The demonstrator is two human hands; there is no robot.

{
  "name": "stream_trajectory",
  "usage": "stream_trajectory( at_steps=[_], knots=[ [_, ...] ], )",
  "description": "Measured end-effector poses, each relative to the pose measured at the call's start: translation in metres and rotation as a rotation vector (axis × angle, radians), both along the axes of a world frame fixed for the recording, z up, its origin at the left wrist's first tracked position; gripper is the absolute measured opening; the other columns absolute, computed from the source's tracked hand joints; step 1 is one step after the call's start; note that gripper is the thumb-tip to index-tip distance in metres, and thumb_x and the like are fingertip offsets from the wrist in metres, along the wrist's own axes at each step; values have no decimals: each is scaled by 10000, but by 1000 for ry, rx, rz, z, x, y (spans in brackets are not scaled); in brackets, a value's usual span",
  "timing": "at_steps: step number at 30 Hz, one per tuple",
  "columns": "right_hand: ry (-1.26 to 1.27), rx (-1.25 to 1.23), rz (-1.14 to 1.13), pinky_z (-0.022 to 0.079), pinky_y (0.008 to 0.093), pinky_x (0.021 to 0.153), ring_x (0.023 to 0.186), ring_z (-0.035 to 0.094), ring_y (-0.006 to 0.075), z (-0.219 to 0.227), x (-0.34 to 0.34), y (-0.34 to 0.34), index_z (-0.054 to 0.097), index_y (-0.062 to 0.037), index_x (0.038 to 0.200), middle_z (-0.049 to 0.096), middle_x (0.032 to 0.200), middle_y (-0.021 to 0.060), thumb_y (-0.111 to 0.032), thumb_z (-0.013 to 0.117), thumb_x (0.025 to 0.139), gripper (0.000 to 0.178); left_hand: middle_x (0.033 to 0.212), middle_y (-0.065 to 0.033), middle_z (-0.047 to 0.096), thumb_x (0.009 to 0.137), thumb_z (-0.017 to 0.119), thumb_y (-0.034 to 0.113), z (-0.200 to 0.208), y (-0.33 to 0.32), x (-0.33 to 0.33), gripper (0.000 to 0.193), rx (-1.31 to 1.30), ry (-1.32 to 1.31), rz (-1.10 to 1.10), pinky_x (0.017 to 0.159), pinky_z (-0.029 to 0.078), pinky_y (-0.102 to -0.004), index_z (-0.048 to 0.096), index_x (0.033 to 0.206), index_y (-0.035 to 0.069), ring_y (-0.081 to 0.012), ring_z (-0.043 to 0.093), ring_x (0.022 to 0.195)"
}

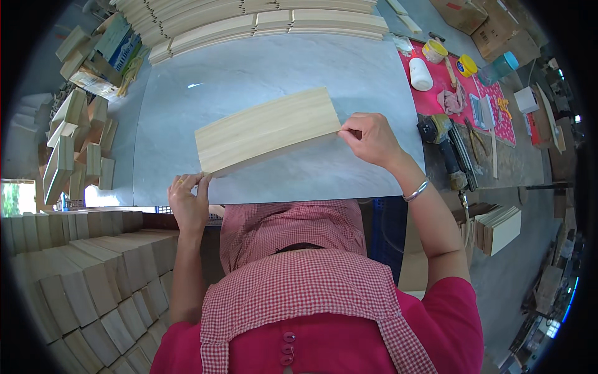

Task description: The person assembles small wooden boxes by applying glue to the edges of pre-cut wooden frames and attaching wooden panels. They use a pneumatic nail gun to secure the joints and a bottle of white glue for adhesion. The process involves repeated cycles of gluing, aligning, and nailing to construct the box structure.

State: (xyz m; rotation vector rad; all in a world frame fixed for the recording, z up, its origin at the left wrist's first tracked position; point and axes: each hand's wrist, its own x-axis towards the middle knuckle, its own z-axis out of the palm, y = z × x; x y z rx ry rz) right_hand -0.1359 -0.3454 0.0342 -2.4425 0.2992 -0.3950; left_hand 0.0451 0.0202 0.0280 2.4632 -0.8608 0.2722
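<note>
A pale, flat wooden board (268, 128) lies at a slant over the grey marbled tabletop (274, 65), its right end farther from me. My left hand (189, 196) pinches the board's near left corner between thumb and fingers, close to the table's front edge. At the near right corner, my right hand (372, 138) grips the board with thumb and curled fingers. A shadow shows beneath the board's near edge, so that edge seems slightly raised. Whether the far edge rests on the table, I cannot tell.
Stacked boards (268, 22) line the table's far side. Wooden pieces (75, 140) are piled at left, above stacked blocks (106, 274). On the right are a white glue bottle (420, 73), a yellow tub (434, 51), a pink cloth (452, 101), pliers (478, 138) and a power tool (450, 156).
</note>
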Motion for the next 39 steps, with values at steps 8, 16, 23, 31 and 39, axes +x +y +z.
stream_trajectory(
  at_steps=[8, 16, 23, 31, 39],
  knots=[
    [-83, -298, -579, 522, 452, 869, 963, 643, 381, 10, -107, -52, 647, -6, 1230, 657, 1097, 193, -323, 798, 848, 519, 1262, -145, 665, 804, 825, 302, 64, -19, 1, 386, 343, -56, -66, 999, 459, -454, 714, 1079, 56, -331, 622, 1150],
    [504, -421, -724, 515, 552, 900, 1054, 646, 503, -11, -189, -101, 455, -10, 1448, 664, 1128, 343, -215, 798, 785, 774, 1407, -215, 529, 660, 888, 447, 18, -153, 18, 620, 136, -155, -550, 1104, 378, -518, 550, 1032, 83, -420, 488, 1301],
    [558, -206, -773, 558, 441, 659, 685, 695, 355, 26, -150, -113, 586, 53, 1195, 699, 827, 223, -93, 732, 786, 458, 1106, -165, 620, 642, 825, 453, 5, -166, 24, 603, 128, 88, -630, 993, 419, -483, 597, 1035, 57, -360, 583, 1068],
    [390, 159, -475, 444, 295, 447, 479, 567, 120, 111, -99, -24, 629, 84, 1006, 660, 701, 79, -249, 831, 825, 429, 1096, -153, 606, 635, 825, 385, -6, -165, 22, 562, 31, 74, -617, 1039, 402, -487, 513, 981, 71, -386, 561, 1083],
    [409, 49, -411, 514, 333, 536, 572, 608, 143, 124, -55, 12, 638, 99, 1136, 696, 944, 166, -427, 866, 797, 666, 1110, -148, 615, 631, 833, 374, -7, -167, 22, 554, 40, 83, -600, 1051, 399, -488, 522, 978, 74, -369, 568, 1097]
  ],
)
